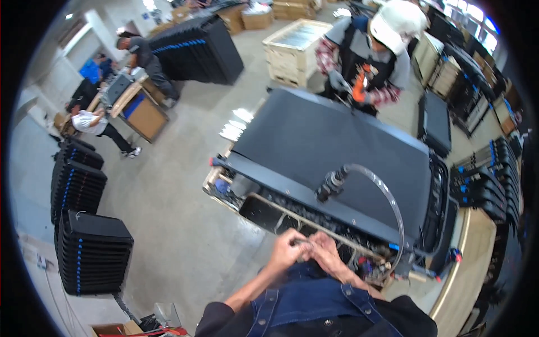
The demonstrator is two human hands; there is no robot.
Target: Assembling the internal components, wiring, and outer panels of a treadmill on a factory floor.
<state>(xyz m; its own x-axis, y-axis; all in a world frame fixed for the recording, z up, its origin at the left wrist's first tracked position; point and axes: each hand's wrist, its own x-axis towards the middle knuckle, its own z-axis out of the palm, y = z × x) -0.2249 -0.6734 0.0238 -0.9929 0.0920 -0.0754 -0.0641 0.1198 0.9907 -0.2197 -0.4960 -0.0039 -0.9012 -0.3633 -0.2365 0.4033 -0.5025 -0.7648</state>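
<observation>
Close together in front of my apron, both hands have their fingers drawn in. My left hand (285, 250) pinches a small dark piece, too small and blurred to name. The fingers of my right hand (327, 251) are curled against the same spot; what they hold is hidden. Just beyond lies a large black panel (331, 146) with a raised frame, on a workbench. On its near side rests a black hand tool (331, 184) with a clear coiled hose (387, 194). Nearest my hands is a long dark bin (258, 210) along the bench edge.
Across the bench a co-worker in a white cap (396, 25) handles an orange tool (359, 87). Stacks of black panels (95, 253) stand on the left. A wooden crate (292, 48) is behind the bench. More black parts (488, 174) are stacked at right.
</observation>
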